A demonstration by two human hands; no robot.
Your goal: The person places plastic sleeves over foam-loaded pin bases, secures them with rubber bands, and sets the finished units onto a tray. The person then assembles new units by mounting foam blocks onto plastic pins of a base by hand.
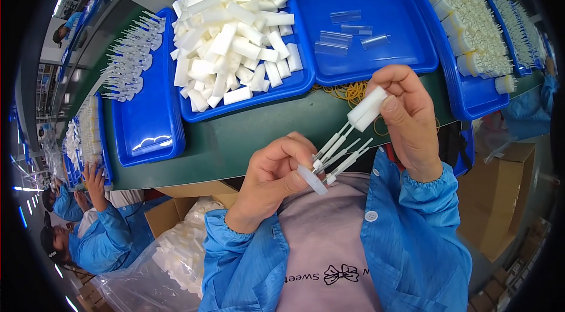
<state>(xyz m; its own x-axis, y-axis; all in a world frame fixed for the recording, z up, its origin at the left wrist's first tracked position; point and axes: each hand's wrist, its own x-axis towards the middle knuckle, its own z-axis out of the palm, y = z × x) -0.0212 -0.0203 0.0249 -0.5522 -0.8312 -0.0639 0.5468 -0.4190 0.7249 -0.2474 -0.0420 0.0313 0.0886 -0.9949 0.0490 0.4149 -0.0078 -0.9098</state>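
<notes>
Sticks (340,153): thin white bundle, frame centre, pinched in my left hand (275,179), fingers curled tight around their lower ends. Foam block (367,108): white, gripped between thumb and fingers of my right hand (406,118), seated on one stick's tip. Tray (297,79): blue, upper centre, heaped with foam blocks. Second tray (388,47), upper right: clear tubes (347,32). Cardboard box (500,194), right edge.

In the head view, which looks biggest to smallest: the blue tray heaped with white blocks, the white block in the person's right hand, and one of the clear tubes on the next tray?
1. Blue tray heaped with white blocks, by far the largest.
2. White block in the right hand.
3. Clear tube.
The last two look close; the held block is nearer the camera, so their order is unsure.
</notes>
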